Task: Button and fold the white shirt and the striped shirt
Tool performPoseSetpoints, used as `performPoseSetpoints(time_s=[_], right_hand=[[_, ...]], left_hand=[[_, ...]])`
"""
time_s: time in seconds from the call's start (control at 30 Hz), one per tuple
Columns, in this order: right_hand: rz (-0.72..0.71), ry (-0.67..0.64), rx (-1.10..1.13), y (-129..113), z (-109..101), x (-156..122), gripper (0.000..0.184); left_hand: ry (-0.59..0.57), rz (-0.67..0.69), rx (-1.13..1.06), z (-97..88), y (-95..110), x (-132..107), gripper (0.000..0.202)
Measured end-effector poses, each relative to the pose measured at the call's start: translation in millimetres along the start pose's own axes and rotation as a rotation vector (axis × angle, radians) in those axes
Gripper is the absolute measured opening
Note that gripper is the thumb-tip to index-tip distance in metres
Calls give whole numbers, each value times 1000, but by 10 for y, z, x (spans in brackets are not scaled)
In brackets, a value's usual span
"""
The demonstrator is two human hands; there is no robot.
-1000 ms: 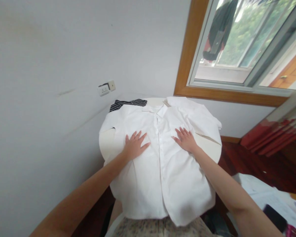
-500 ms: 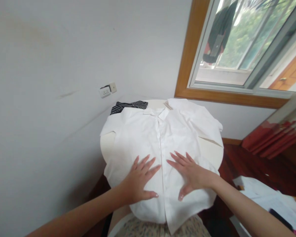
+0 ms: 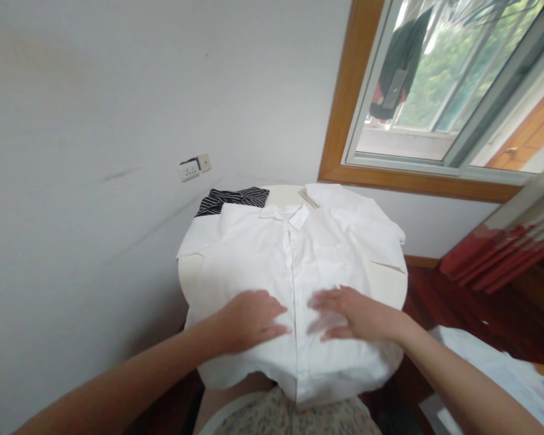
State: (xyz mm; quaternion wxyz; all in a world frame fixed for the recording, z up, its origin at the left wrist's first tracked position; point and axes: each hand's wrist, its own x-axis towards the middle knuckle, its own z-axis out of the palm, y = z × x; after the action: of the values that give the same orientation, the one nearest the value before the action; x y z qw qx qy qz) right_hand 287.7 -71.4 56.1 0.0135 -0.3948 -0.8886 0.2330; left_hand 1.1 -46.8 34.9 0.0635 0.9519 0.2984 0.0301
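A white short-sleeved button-up shirt lies front side up over a round pale table, its collar at the far side and its hem hanging over the near edge. Over the left half of the shirt front is my left hand, thumb apart from the fingers and nothing in it. My right hand is over the other half, across the button strip, its fingers spread and slightly blurred. Whether either palm touches the cloth, I cannot tell.
Black-and-white striped cloth rests at the table's far left. A wall socket and a wood-framed window are behind. Right of the table, white cloth or paper lies low, near a red-and-white curtain.
Both hands have turned inward, and their fingers now point more toward each other. The shirt's near hem has shifted up and bunched somewhat. The view has moved slightly.
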Motion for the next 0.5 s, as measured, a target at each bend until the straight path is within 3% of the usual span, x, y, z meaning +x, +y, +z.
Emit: performPoseSetpoints(time_s=[0.1, 0.2, 0.33, 0.5], right_hand=[[39, 230, -83, 304, -378, 643, 45], [206, 316, -218, 642, -536, 1372, 40], [345, 368, -256, 934, -408, 1924, 41], [404, 490, -275, 1123, -43, 2033, 46]], left_hand=[[81, -229, 39, -286, -395, 652, 42], [209, -491, 111, -348, -836, 1264, 35], [252, -570, 137, -85, -1263, 1639, 34], [342, -542, 172, 403, -1525, 1667, 44]])
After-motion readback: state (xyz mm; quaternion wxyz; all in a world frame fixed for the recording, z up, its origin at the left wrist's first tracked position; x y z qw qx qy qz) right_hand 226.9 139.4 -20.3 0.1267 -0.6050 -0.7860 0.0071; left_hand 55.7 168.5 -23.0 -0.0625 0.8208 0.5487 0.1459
